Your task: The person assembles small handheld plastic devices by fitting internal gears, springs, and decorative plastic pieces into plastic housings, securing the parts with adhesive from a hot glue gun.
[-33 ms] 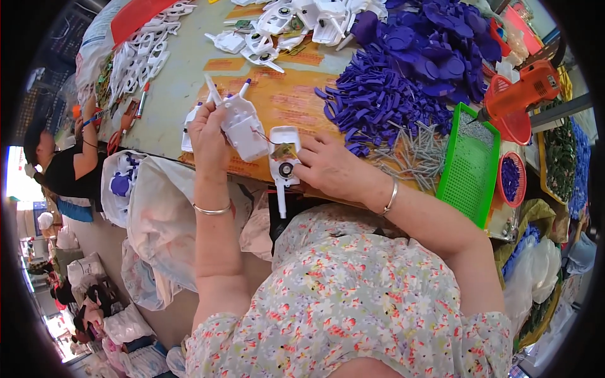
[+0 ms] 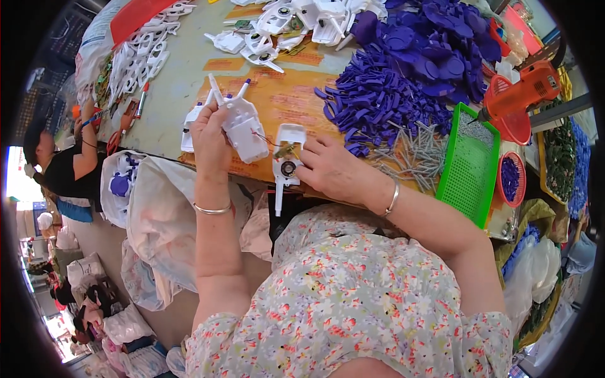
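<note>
Between the fingers of my left hand (image 2: 211, 135) is a white plastic housing half (image 2: 246, 132), with prongs pointing away from me and a purple tip on one. My right hand (image 2: 328, 165) grips the matching white housing half (image 2: 289, 186) by its right side; a round black speaker and a small circuit board sit inside, and a stem points toward me. Thin wires join the halves, which are apart. Another white part (image 2: 189, 129) lies just left of my left hand. My right fingertips are partly hidden behind the hand.
Purple plastic pieces (image 2: 384, 94) are heaped at right, beside long screws (image 2: 413, 151) and a green basket (image 2: 466, 170) of small metal pieces. An orange power drill (image 2: 523, 91) is mounted beyond it. White housings (image 2: 283, 25) lie at the back. Another person (image 2: 75, 154) works at far left.
The housing half in my right hand has shifted slightly to the right, and its stem stands more upright. My left hand is almost unmoved.
</note>
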Available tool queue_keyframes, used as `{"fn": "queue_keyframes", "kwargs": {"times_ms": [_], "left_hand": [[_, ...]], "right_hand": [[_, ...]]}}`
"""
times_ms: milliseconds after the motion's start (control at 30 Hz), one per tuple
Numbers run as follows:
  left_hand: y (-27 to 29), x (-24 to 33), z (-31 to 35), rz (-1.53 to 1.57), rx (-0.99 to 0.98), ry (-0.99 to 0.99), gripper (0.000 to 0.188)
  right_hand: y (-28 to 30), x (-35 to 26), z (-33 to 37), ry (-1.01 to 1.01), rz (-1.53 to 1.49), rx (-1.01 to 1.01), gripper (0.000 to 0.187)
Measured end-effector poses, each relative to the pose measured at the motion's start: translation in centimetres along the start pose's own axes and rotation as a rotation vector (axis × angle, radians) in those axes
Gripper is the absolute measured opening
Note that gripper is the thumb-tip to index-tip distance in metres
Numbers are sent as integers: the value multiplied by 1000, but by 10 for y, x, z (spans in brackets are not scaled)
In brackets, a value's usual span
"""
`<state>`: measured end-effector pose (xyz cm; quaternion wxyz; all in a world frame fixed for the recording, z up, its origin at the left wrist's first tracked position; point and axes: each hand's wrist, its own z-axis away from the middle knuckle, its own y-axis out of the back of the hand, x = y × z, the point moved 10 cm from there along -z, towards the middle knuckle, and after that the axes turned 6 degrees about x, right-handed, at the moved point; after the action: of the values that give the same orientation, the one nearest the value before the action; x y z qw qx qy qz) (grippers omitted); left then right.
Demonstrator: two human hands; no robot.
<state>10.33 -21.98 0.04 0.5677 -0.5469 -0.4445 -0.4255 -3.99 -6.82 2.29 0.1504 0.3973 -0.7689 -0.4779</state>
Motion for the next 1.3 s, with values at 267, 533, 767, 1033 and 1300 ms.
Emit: {"fn": "queue_keyframes", "kwargs": {"times_ms": [267,533,767,1033,1300], "left_hand": [[-69,-36,31,191,-190,277,18],[-164,-63,66,-197,-355,-14,17],[-193,-86,106,-176,-576,221,23],[-191,-72,109,-145,-579,207,30],[-201,-58,114,-101,-645,212,37]], "right_hand": [[92,-18,33,-129,60,102,8],[110,-5,103,-384,307,-19,9],[121,21,146,-709,63,191,25],[109,30,117,-486,49,15,12],[122,35,121,-417,121,175,16]]}}
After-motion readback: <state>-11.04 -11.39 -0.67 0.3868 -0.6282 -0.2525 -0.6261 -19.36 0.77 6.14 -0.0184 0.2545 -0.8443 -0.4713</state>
